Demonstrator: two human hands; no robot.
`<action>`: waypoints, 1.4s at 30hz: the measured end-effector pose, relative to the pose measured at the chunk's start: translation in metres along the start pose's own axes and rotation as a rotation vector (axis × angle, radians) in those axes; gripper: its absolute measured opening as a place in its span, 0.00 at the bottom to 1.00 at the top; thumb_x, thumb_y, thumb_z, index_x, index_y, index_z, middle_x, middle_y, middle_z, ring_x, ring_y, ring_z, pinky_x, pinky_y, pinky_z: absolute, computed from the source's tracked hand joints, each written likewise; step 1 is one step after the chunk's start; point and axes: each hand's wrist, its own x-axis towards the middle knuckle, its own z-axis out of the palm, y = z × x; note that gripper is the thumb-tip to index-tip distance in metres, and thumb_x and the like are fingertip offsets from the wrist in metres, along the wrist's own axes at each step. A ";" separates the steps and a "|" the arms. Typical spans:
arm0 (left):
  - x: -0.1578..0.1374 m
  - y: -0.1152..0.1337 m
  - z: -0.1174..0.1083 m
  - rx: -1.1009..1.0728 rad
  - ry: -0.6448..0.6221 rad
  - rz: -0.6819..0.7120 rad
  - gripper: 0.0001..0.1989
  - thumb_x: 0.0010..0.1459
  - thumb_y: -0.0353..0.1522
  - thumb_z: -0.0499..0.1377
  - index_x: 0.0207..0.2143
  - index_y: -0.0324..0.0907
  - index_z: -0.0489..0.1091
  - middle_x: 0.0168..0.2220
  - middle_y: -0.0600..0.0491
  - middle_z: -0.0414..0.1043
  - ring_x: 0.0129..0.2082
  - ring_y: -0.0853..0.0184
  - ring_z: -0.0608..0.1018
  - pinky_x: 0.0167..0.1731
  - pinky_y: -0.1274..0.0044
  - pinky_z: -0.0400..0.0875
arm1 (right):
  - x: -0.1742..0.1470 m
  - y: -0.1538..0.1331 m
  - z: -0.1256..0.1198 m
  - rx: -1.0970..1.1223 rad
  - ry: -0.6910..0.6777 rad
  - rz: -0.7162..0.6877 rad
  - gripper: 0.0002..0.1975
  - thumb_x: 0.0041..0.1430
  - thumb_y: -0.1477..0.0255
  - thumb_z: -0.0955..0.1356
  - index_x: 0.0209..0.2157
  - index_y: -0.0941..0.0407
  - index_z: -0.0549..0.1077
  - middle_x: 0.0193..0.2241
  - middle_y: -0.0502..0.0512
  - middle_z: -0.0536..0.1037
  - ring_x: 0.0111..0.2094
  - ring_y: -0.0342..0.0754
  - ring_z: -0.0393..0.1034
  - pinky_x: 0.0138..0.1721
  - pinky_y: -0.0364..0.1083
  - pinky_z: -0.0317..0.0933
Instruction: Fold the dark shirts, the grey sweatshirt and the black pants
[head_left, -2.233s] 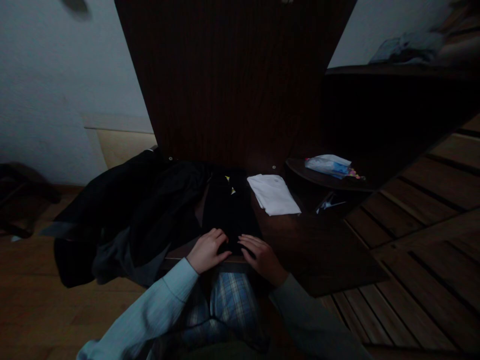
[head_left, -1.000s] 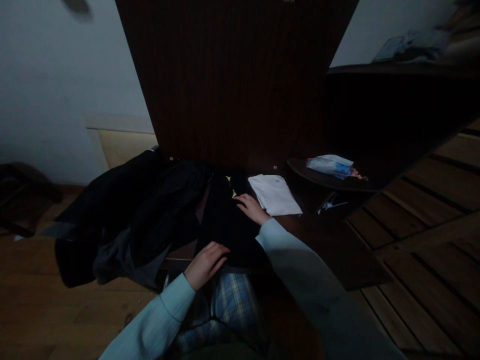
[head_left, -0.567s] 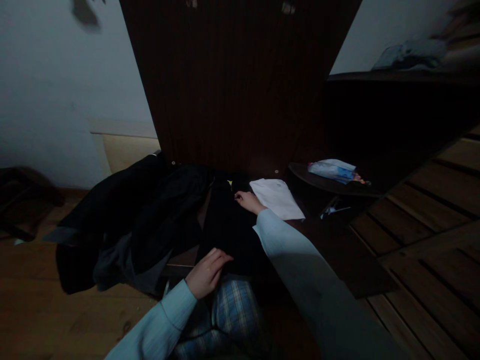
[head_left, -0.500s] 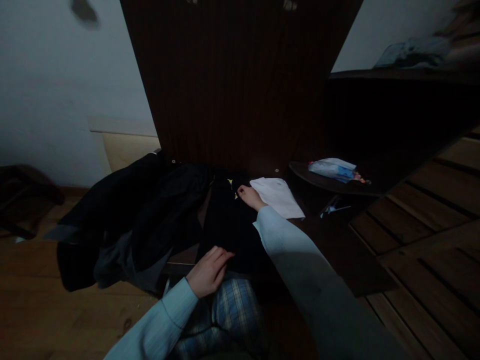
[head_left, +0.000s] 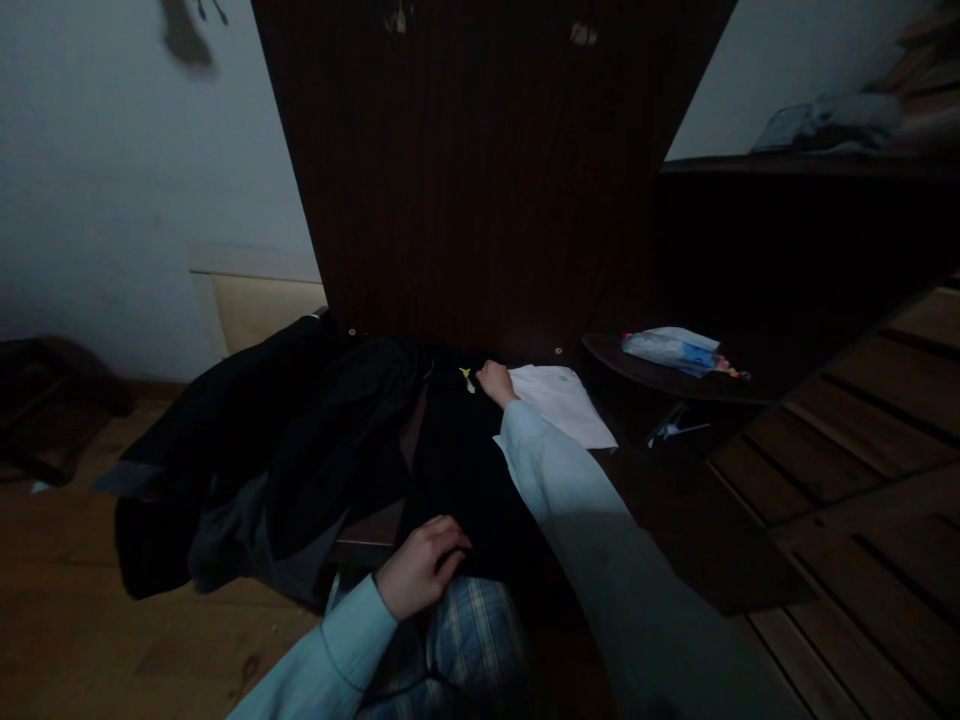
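A black garment with a small yellow print lies spread in front of me on a dark wooden surface. At its far end, beside the yellow print, my right hand is closed with its fingertips on the dark fabric. My left hand is curled at the near edge of the garment, just above my plaid-covered lap; fingers and thumb are drawn together on the cloth. Partly behind my right wrist lies a white folded cloth.
Dark jackets or coats are heaped to the left, hanging over the edge. A tall dark wooden panel rises behind. On the right, a rounded shelf holds a plastic packet. Wooden slats stand beyond it.
The view has tipped up slightly. My right hand has shifted a little at the far end of the garment, and the yellow print has bunched closer together. My left hand stays at the near edge.
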 end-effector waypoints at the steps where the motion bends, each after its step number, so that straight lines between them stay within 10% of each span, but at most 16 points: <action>1: -0.001 0.001 0.000 -0.007 0.000 -0.010 0.10 0.54 0.24 0.51 0.35 0.39 0.69 0.33 0.50 0.68 0.35 0.69 0.70 0.36 0.77 0.67 | 0.001 0.000 0.002 0.029 0.005 0.013 0.10 0.56 0.75 0.60 0.35 0.62 0.71 0.34 0.63 0.76 0.37 0.49 0.72 0.34 0.42 0.61; 6: -0.001 0.003 -0.002 -0.035 -0.035 -0.020 0.11 0.52 0.24 0.52 0.34 0.40 0.71 0.32 0.51 0.69 0.34 0.70 0.71 0.35 0.79 0.67 | -0.003 0.005 0.011 0.146 -0.072 0.015 0.14 0.61 0.72 0.55 0.40 0.61 0.68 0.32 0.58 0.77 0.29 0.41 0.72 0.30 0.38 0.62; 17: 0.007 0.011 -0.019 -0.052 -0.139 -0.010 0.11 0.52 0.27 0.52 0.37 0.40 0.70 0.28 0.53 0.69 0.28 0.72 0.71 0.30 0.81 0.65 | -0.066 0.012 0.040 -0.104 -0.112 -0.368 0.31 0.59 0.60 0.57 0.57 0.68 0.52 0.59 0.68 0.52 0.60 0.54 0.42 0.58 0.51 0.38; 26: -0.006 -0.018 -0.064 0.113 0.100 -0.142 0.09 0.56 0.34 0.51 0.35 0.41 0.68 0.31 0.53 0.70 0.34 0.69 0.72 0.36 0.77 0.66 | -0.118 0.031 -0.010 0.185 0.088 -0.436 0.20 0.57 0.64 0.60 0.49 0.59 0.64 0.51 0.61 0.65 0.53 0.49 0.58 0.55 0.50 0.51; 34: -0.045 -0.028 -0.034 0.340 0.033 0.054 0.25 0.47 0.40 0.60 0.48 0.43 0.63 0.48 0.46 0.66 0.49 0.59 0.67 0.47 0.67 0.63 | -0.259 0.096 -0.024 0.123 -0.056 -0.573 0.20 0.54 0.65 0.64 0.49 0.53 0.65 0.45 0.58 0.72 0.47 0.50 0.66 0.48 0.51 0.61; 42: -0.054 -0.056 -0.017 0.495 0.084 0.181 0.24 0.56 0.25 0.44 0.56 0.42 0.55 0.52 0.48 0.64 0.53 0.62 0.64 0.49 0.68 0.61 | -0.285 0.108 0.005 -0.282 0.043 -0.732 0.29 0.51 0.81 0.58 0.56 0.56 0.57 0.55 0.58 0.62 0.57 0.48 0.52 0.53 0.53 0.52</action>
